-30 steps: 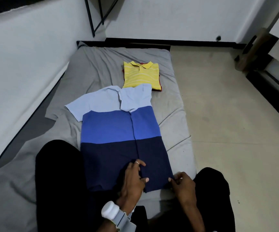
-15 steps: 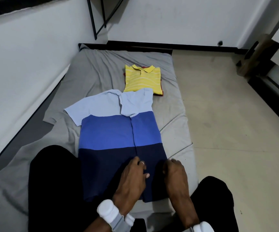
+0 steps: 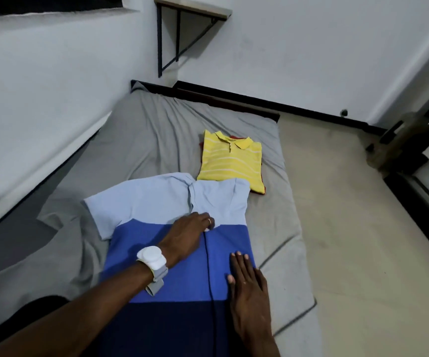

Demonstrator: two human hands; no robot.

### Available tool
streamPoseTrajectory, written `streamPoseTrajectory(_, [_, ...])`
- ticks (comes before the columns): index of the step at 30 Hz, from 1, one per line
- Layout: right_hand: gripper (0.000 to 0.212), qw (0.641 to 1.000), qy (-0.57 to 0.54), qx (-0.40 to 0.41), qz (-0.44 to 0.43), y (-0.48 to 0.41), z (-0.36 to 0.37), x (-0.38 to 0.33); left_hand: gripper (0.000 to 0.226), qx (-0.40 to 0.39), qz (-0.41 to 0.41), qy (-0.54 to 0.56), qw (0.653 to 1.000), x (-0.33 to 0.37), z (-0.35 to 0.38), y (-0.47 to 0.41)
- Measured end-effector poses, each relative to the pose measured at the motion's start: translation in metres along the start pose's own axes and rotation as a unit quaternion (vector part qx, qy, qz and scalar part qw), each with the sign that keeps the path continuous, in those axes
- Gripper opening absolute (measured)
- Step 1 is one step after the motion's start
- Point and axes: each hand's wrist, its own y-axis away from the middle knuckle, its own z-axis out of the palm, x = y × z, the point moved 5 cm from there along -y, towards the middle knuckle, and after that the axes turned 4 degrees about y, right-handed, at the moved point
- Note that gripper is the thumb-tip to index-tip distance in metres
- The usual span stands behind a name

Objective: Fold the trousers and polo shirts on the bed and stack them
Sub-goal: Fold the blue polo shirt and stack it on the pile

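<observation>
Two hands lie on the blue polo shirt [image 3: 182, 284], which is spread flat on the near part of the bed [image 3: 156, 140], its hem toward the person. The right hand [image 3: 248, 287] is nearest. It is flat and released, with straight fingers pressing on the folded right side of the shirt. The left hand [image 3: 187, 235], with a white band [image 3: 152, 258] on its wrist, reaches further up, to where the middle blue stripe meets the pale one just below the collar. Its fingertips touch the inner edge of the folded panel, but I cannot tell if they pinch the cloth or only press it.

The step in hand seems to be smoothing the first side fold. The right side is turned in, while the left sleeve [image 3: 105, 210] is not yet folded and lies open on the sheet. The next move probably calls for taking this sleeve and side (with the panel kept flat) and bringing them over to the middle, so that the two edges run parallel.

Further away, the yellow striped polo [image 3: 231, 163] lies folded on top of a red garment [image 3: 236, 137]; this looks like the stack. Beyond the bed a small shelf [image 3: 195, 10] hangs on the wall.
</observation>
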Motion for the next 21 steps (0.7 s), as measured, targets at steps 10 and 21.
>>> streamPoseTrajectory(10, [0.057,1.000,0.022,0.000,-0.002,-0.152,0.053,-0.053,0.058,0.202,-0.200,0.273,0.919,-0.076,0.001,-0.039])
streamPoseTrajectory(21, [0.034,0.960,-0.278,0.007,0.021,-0.150,0.025,-0.067,0.067,0.300,-0.183,0.320,0.880,-0.067,-0.007,-0.037])
